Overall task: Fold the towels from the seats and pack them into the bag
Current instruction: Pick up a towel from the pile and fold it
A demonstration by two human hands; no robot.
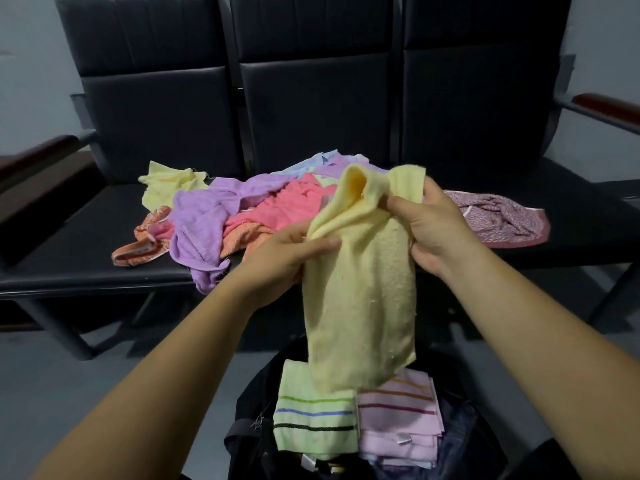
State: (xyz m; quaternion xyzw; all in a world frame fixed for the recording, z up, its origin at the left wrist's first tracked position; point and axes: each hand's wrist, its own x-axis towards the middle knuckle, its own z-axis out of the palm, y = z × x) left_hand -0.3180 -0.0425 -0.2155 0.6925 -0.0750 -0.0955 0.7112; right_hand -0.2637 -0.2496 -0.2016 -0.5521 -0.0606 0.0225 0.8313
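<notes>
two hands share one pale yellow towel (360, 306) in the head view, the only view given. the left hand (294, 251) pinches the towel's side edge between thumb and curled fingers, while the right hand (429, 226) has its fingers closed round a bunched upper corner. held up like this, the cloth hangs lengthwise between them, its lower end dangling over the open black bag (249, 427) on the floor. that looks like a way to let it drop straight and to find the corners. the top is crumpled and no fold is made yet. in the bag a green striped towel (315, 420) and a pink striped towel (398, 420) lie folded side by side, flat and stripes up, probably to save room for more. the bag sits below the arms, in front of the seats (86, 244), so a folded piece could go straight down into it. on the seats a loose heap waits: a purple towel (201, 220) and a coral towel (284, 206) touching, and an orange towel (145, 244) at the left edge. a maroon patterned cloth (502, 220) lies at the right. most of the folding seems yet to be done.
</notes>
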